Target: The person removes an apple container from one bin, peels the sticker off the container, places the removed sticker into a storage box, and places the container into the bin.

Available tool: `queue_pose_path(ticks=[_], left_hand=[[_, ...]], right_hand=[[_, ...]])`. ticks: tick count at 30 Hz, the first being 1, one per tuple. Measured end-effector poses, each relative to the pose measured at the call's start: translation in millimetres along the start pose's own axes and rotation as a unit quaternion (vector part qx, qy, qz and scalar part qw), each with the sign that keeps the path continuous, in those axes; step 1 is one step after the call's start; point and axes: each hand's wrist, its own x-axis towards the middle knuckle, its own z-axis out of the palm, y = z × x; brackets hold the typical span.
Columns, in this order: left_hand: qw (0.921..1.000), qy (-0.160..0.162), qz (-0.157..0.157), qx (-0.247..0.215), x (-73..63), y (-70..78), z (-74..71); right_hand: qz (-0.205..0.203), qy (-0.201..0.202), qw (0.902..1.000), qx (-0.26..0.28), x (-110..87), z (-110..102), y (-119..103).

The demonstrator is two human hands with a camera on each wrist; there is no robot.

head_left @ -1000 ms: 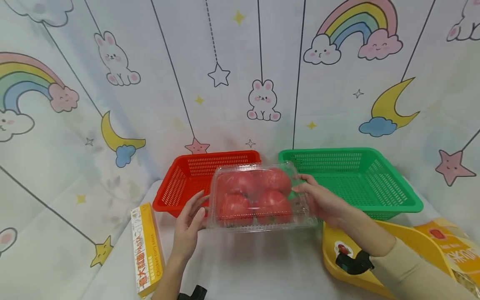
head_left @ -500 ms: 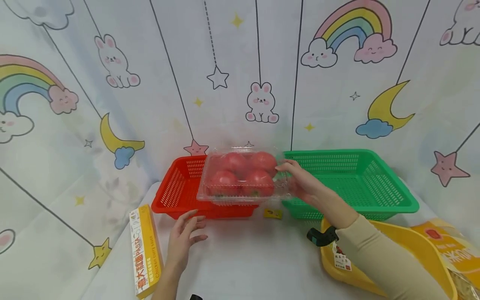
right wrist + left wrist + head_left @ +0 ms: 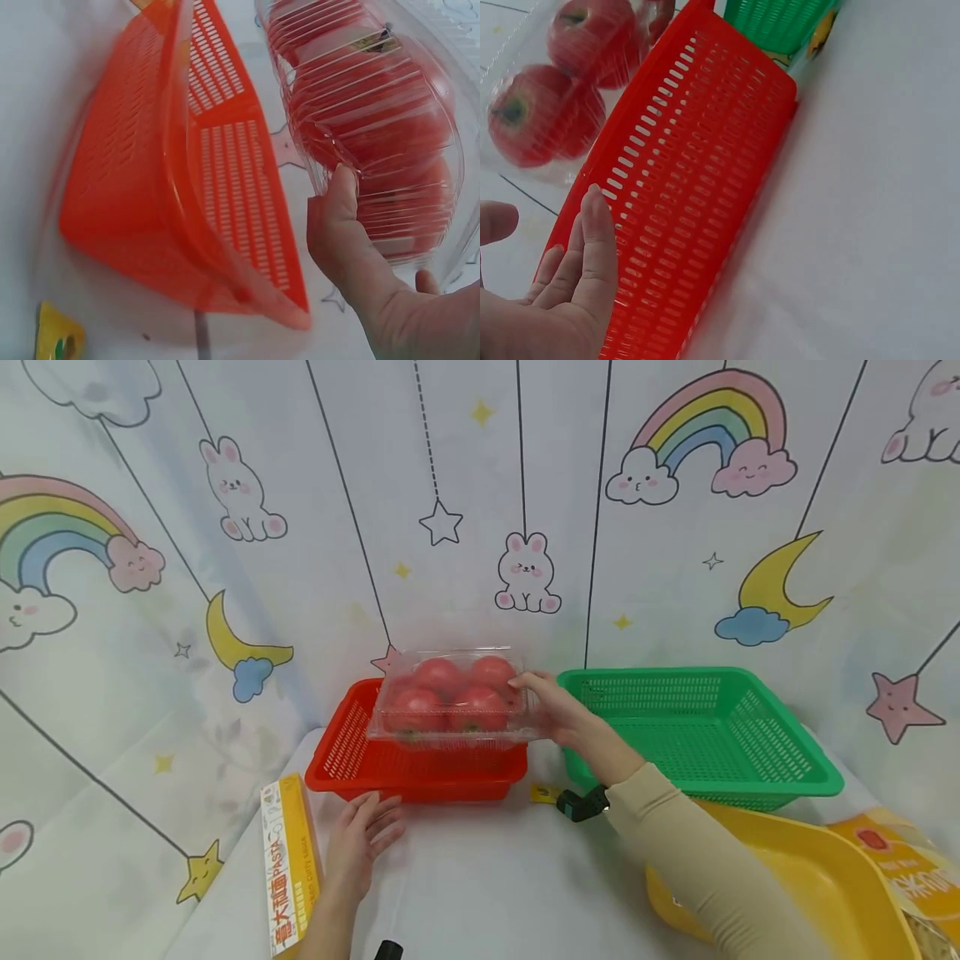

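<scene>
My right hand (image 3: 551, 703) grips the right end of a clear plastic clamshell box (image 3: 381, 723) with several red tomatoes (image 3: 480, 707) inside. The box is held above the red basket (image 3: 420, 777), tilted so its lid faces me. In the right wrist view the thumb (image 3: 344, 191) presses on the ribbed side of the box. My left hand (image 3: 366, 835) holds nothing and hovers before the basket's front left side, its fingers loosely extended. The left wrist view has those fingers (image 3: 598, 240) close against the basket's perforated wall.
A green basket (image 3: 697, 785) stands to the right, with a yellow basket (image 3: 810, 868) in front and an orange-yellow bag (image 3: 900, 852) beside it. A yellow pasta box (image 3: 291, 868) lies at the left. A small yellow packet (image 3: 545, 793) lies between the baskets. A patterned cloth hangs behind.
The right hand has carried the clamshell box of tomatoes leftward and away from me, over the red basket. My left hand has let go of the box and moved lower.
</scene>
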Motion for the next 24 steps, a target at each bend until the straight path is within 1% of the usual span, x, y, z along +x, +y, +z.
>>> queue_pose_path(ticks=[5,7,10,15,18,22,24], left_hand=[[0.9987,0.021,-0.012,-0.045,4.9,-0.4,3.2],[0.9970,0.030,-0.023,-0.068,8.4,0.1,4.7],[0.9937,0.042,-0.033,-0.099,13.4,0.1,6.0],[0.9881,0.052,-0.035,-0.141,19.2,-1.9,5.4],[0.9853,0.051,-0.039,-0.158,22.1,-4.0,5.3],[0.9836,0.051,-0.043,-0.167,24.9,-5.7,6.2],[0.9832,0.052,-0.045,-0.169,25.6,-5.8,6.5]], right_hand=[[-0.006,-0.002,1.0000,-0.002,18.7,8.3,5.1],[-0.006,0.002,1.0000,-0.004,24.4,11.6,7.9],[0.002,0.013,0.9999,-0.009,32.3,17.8,13.1],[0.022,0.021,0.9994,-0.018,45.7,28.7,21.6],[0.036,0.025,0.9989,-0.015,52.0,33.1,26.0],[0.054,0.039,0.9977,-0.014,58.3,37.9,32.3],[0.060,0.046,0.9968,-0.024,61.1,40.2,36.4]])
